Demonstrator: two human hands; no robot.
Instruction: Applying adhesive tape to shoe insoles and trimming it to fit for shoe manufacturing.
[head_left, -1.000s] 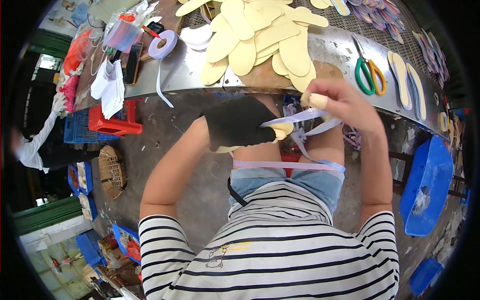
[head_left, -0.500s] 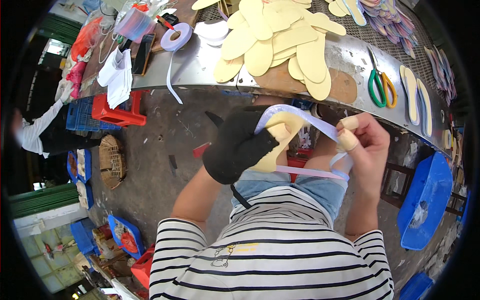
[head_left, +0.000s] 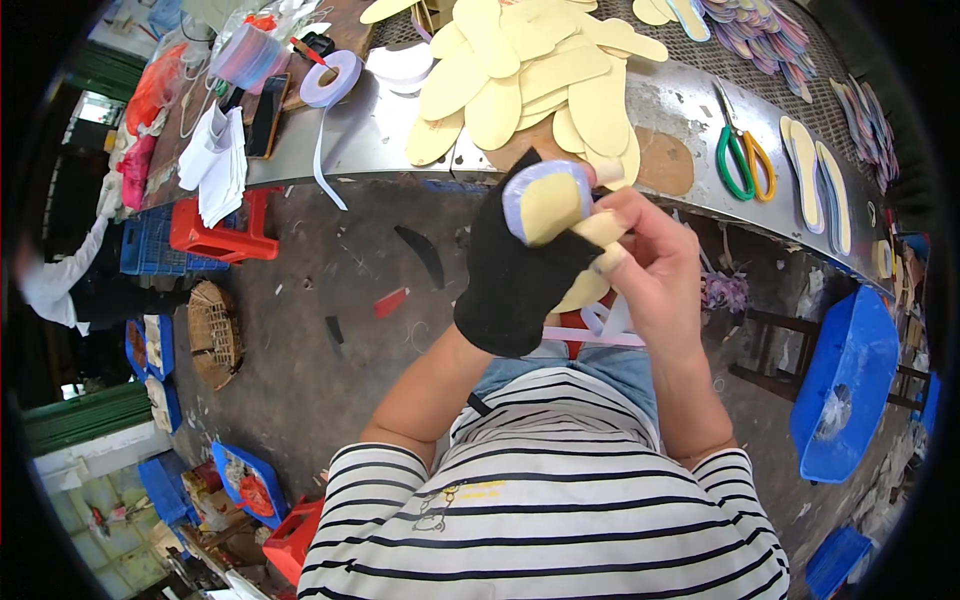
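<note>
In its black glove, my left hand is closed around a pale yellow insole, whose rounded end points up toward the bench. A shiny lavender tape is folded around that end's rim. My right hand, bare except for tan wraps on the fingertips, pinches at the insole's right edge, where the tape runs. Its fingers hide the exact contact. A loose loop of the tape hangs below the fingers, above my lap, next to a pink strip.
Across the metal-edged bench lie a heap of yellow insoles, green-and-orange-handled scissors, a lavender tape roll and a phone. A blue tub stands right; a red stool and wicker basket are left.
My hands have come together and up toward the bench. The insole has turned, its taped end now upward. My right hand has gone from stretching the tape out to pinching at the insole's edge.
</note>
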